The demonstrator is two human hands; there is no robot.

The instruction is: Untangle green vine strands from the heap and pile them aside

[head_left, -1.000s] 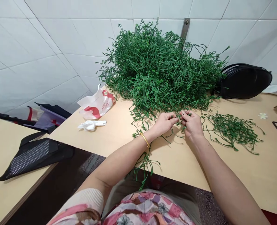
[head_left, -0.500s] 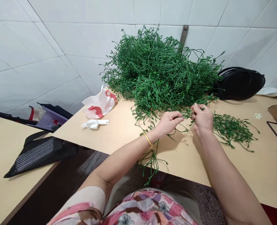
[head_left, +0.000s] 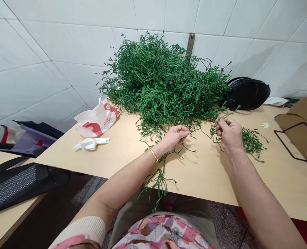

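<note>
- Stems (head_left: 163,84), green and piled up, sit at the back of the desk (head_left: 202,176); they look light and bendy, and easiest to pinch near one end.
- Left hand (head_left: 176,137) pinches thin stems, its grip narrow.
- Right hand (head_left: 229,135) curls round a few more; both forearms (head_left: 257,186) reach forward.

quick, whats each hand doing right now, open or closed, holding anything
Left hand: closed, pinching green stems.
Right hand: closed, holding a stem bunch.
</note>
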